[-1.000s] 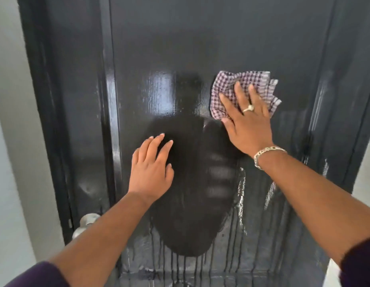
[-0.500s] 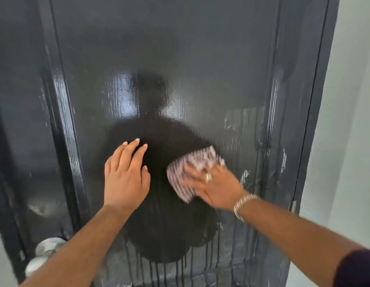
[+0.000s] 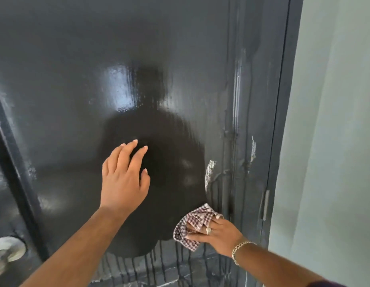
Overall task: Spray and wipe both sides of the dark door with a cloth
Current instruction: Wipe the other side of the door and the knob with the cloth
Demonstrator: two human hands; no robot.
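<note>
Dark door [image 3: 159, 48] fills view, wet, drips low down. Right hand [image 3: 219, 235] presses checked cloth [image 3: 192, 226] flat to the panel, lower right. Left hand [image 3: 124, 181] open, fingers spread, apparently resting on door. Knob [image 3: 5, 251] cut off at left edge.

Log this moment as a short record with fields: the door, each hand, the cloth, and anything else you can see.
door: dark door, glossy, wet streaks running down low
left hand: left hand flat on the panel, fingers spread, empty
right hand: right hand pressing the cloth against the door, low right
cloth: checked cloth, bunched
knob: metal knob, lower left
wall: pale wall to the right
</note>
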